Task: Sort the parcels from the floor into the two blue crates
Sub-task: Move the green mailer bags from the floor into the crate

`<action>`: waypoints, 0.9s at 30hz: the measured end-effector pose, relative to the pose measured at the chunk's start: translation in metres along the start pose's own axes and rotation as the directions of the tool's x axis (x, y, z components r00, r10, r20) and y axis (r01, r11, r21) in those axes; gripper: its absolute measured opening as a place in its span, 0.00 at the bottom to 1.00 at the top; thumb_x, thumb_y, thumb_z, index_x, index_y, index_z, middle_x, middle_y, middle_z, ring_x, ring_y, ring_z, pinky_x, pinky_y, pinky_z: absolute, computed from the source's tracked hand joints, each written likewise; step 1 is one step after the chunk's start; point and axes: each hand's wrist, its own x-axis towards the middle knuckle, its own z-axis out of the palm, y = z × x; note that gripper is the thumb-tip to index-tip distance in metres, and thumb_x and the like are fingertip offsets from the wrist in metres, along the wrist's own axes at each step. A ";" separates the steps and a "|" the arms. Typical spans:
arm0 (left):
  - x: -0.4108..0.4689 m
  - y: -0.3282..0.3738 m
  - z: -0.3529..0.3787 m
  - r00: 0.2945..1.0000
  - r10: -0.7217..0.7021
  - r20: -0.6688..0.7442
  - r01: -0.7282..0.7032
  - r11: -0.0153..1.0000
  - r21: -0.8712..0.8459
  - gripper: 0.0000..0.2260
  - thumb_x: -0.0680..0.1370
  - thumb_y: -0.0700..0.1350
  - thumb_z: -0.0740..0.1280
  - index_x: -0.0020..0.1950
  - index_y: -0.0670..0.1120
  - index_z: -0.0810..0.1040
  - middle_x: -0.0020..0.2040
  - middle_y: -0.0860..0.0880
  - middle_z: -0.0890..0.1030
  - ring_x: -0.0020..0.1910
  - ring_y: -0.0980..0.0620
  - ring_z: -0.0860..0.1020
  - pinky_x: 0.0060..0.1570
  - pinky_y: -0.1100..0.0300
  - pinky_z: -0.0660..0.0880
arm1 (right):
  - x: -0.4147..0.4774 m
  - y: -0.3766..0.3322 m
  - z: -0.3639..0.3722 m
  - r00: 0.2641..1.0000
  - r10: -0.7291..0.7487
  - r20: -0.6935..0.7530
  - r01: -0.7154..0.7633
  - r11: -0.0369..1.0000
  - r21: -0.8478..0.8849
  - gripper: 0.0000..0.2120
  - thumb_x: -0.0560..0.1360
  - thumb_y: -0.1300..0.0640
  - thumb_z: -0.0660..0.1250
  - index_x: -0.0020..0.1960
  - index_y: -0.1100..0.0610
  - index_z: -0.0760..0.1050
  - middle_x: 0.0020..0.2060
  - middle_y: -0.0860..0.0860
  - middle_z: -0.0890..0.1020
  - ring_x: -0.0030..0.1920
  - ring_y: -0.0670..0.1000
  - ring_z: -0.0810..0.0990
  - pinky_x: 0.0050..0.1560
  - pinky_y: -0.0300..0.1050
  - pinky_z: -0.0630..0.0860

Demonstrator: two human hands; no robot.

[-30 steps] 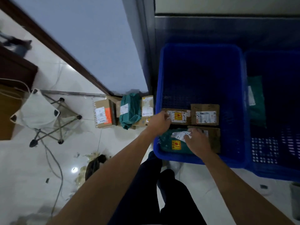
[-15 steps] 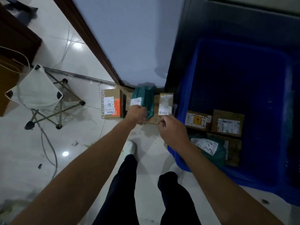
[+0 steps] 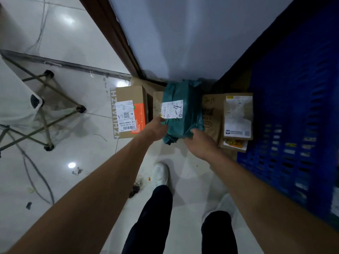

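A green plastic parcel with a white label lies on top of the pile of parcels on the floor by the wall. My left hand grips its near left edge under the label. My right hand grips its near right corner. Left of it stands a brown box with an orange patch. To the right lie flat brown cardboard parcels and a small box with a white label. One blue crate fills the right side; its inside is out of view.
A folding stool with a white seat stands at the left. A cable and small scraps lie on the glossy white floor. A wall with a brown skirting runs behind the parcels. My white shoes and dark trousers are below.
Both hands left the parcels in the blue crate, swung left to the floor pile and closed on the green parcel. The view turned left and moved closer.
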 end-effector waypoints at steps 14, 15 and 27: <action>0.090 -0.033 0.031 0.998 -0.019 0.062 0.032 0.977 -0.210 0.13 0.82 0.39 0.62 0.66 0.41 0.74 0.57 0.45 0.78 0.56 0.48 0.76 0.57 0.54 0.75 | 0.077 0.002 0.049 0.988 0.122 -0.097 -0.104 0.980 0.169 0.36 0.82 0.47 0.60 0.83 0.52 0.45 0.80 0.57 0.51 0.75 0.62 0.61 0.69 0.53 0.65; 0.092 -0.033 0.031 0.998 -0.016 0.056 0.028 0.975 -0.221 0.13 0.82 0.38 0.62 0.66 0.41 0.74 0.56 0.46 0.78 0.56 0.48 0.76 0.56 0.55 0.75 | 0.078 0.002 0.049 0.987 0.126 -0.102 -0.105 0.976 0.193 0.36 0.82 0.47 0.60 0.83 0.52 0.45 0.80 0.57 0.50 0.75 0.62 0.61 0.70 0.53 0.64; 0.058 -0.013 0.018 1.000 -0.007 0.022 0.014 0.936 -0.352 0.08 0.82 0.42 0.62 0.61 0.47 0.75 0.52 0.49 0.80 0.49 0.53 0.78 0.45 0.58 0.77 | 0.051 -0.011 0.019 0.990 0.098 -0.105 -0.050 0.919 0.390 0.35 0.83 0.43 0.56 0.83 0.50 0.44 0.81 0.53 0.53 0.78 0.58 0.60 0.73 0.53 0.62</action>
